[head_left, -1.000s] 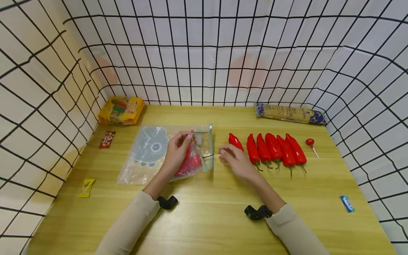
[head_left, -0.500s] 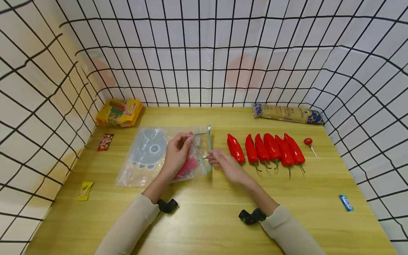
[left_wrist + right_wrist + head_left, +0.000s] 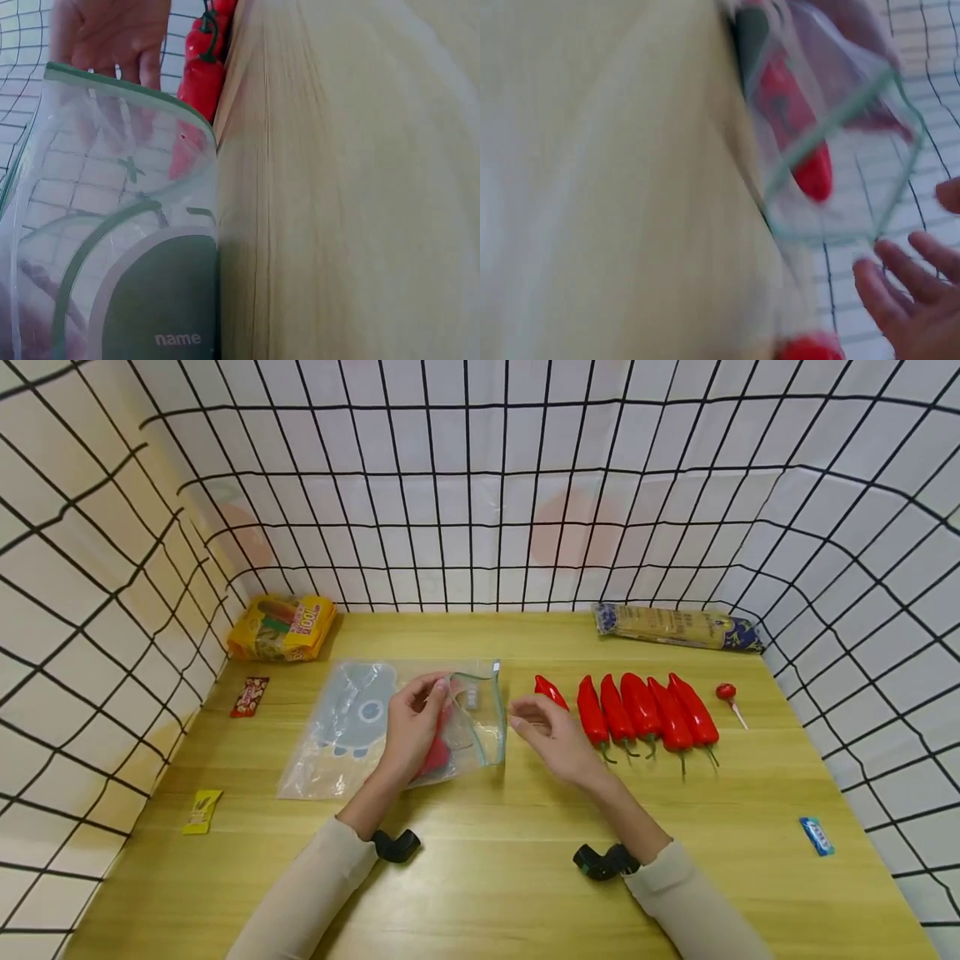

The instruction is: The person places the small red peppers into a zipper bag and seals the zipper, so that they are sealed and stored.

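A clear zip bag (image 3: pixel 307 768) with a blue animal print lies on the table, its green-edged mouth spread open toward the right. My left hand (image 3: pixel 414 718) pinches the upper side of that mouth between thumb and fingers. Red shows through the plastic below this hand, and in the right wrist view a red pepper (image 3: pixel 814 176) lies inside, near the opening. Between bag and pepper row, my right hand (image 3: pixel 555 737) holds nothing, fingers loosely bent. It partly covers the nearest loose pepper (image 3: pixel 551 691). Several more red peppers (image 3: pixel 637 706) lie side by side to its right.
A yellow food packet (image 3: pixel 281 627) sits back left, a long noodle-like packet (image 3: pixel 678 627) back right. Small sweets lie at the sides: a red wrapper (image 3: pixel 250 697), a yellow wrapper (image 3: pixel 201 812), a lollipop (image 3: pixel 727 693), a blue wrapper (image 3: pixel 816 836). Black wire mesh (image 3: pixel 465 485) encloses the table.
My right hand went left to the bag's mouth, then drew back right. The red pepper shifted deeper into the bag; its stem no longer shows at the opening. My left hand kept its pinch.
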The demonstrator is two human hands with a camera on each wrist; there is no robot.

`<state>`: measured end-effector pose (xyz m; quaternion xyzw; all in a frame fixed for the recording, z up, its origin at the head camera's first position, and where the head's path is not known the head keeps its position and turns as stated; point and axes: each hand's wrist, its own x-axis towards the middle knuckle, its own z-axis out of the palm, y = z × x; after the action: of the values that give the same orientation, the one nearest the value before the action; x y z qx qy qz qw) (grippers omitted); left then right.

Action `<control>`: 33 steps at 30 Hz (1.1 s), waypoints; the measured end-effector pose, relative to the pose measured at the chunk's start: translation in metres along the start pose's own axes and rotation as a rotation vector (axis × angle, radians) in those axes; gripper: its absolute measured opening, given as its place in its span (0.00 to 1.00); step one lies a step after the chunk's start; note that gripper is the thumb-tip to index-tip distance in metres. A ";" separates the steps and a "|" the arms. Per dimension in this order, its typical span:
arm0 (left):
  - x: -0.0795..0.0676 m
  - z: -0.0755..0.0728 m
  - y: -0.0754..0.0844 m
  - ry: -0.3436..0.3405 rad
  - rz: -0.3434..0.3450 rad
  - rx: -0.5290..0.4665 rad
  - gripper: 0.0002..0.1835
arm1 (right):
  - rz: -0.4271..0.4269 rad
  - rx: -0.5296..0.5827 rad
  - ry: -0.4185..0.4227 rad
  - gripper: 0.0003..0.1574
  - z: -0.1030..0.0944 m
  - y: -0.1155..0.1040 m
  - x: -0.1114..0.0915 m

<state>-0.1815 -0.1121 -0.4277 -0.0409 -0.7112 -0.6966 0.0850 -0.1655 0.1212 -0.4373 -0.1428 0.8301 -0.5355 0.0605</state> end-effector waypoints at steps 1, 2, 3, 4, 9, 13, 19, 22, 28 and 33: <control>0.000 0.000 0.000 0.002 0.001 0.008 0.13 | 0.002 -0.061 0.045 0.28 -0.006 0.001 0.000; 0.000 -0.001 0.000 0.005 0.000 0.017 0.13 | 0.007 -0.107 0.083 0.28 -0.012 0.001 0.000; -0.001 -0.001 0.000 0.008 -0.004 0.023 0.13 | 0.019 -0.159 0.109 0.29 -0.017 0.002 0.000; -0.001 -0.001 0.000 0.009 -0.007 0.031 0.13 | 0.033 -0.215 0.125 0.30 -0.020 0.003 0.000; -0.002 -0.003 0.000 -0.004 -0.018 0.061 0.14 | 0.103 -0.417 0.046 0.36 -0.023 0.010 0.002; -0.002 -0.003 -0.001 -0.016 -0.015 0.077 0.14 | 0.074 -0.471 -0.042 0.36 -0.018 0.014 0.002; -0.002 -0.003 0.000 -0.020 -0.028 0.076 0.15 | 0.099 -0.537 -0.033 0.37 -0.015 0.016 -0.004; -0.001 -0.003 0.002 -0.024 -0.031 0.058 0.15 | 0.134 -0.616 -0.047 0.36 -0.017 0.016 -0.007; 0.005 -0.003 -0.006 -0.035 -0.028 0.056 0.15 | 0.118 -0.566 -0.009 0.35 -0.023 0.018 -0.010; 0.010 -0.003 -0.020 -0.032 -0.020 0.046 0.14 | 0.060 -0.430 0.129 0.29 -0.037 0.017 -0.015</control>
<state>-0.1951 -0.1158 -0.4453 -0.0429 -0.7288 -0.6800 0.0676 -0.1638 0.1641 -0.4378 -0.0933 0.9313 -0.3520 -0.0086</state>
